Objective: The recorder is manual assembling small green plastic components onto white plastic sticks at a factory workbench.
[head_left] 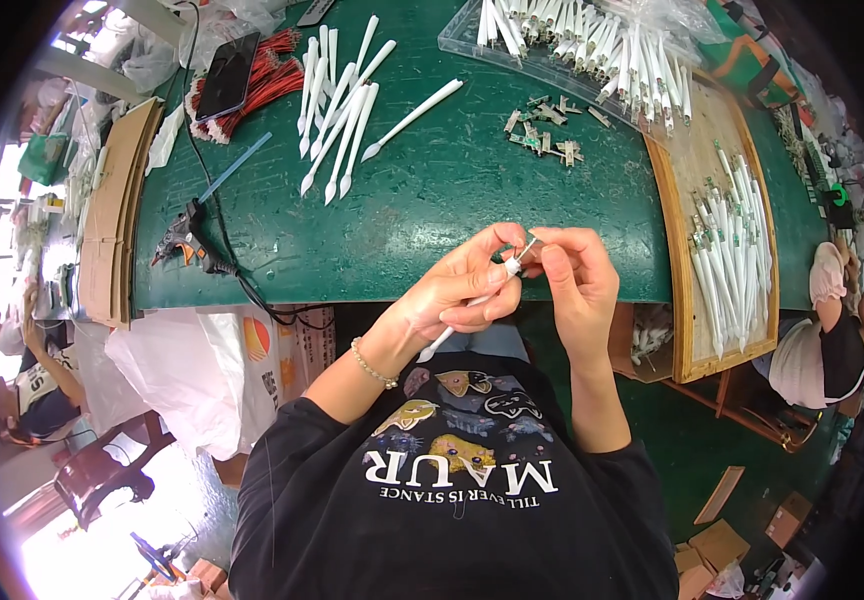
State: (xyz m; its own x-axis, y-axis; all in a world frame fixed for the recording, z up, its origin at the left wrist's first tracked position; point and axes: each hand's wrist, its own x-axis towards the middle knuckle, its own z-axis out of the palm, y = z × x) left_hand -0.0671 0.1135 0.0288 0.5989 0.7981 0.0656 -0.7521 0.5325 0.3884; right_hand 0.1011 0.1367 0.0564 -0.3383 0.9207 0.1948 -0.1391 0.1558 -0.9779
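My left hand (pixel 464 285) is closed round a slim white candle-shaped stick (pixel 434 347), tilted so its pointed tip hangs toward my shirt. At the stick's upper end, the fingertips of my right hand (pixel 582 285) pinch a thin, small part (pixel 526 248), perhaps metal. Fingers partly cover where this part meets the stick. Both hands are above the front edge of the green table (pixel 402 240). Beyond them lie several white candle sticks (pixel 352 140) and a loose group of small metal-and-green pieces (pixel 544 133).
A clear tray (pixel 472 48) piled with white sticks is at the far right. Nearer stands a wood-framed tray (pixel 685 330) with more sticks. Left are a glue gun (pixel 190 238) with cable, a phone (pixel 229 75) on red wires (pixel 277 90), and cardboard (pixel 117 200). Other people sit on both sides.
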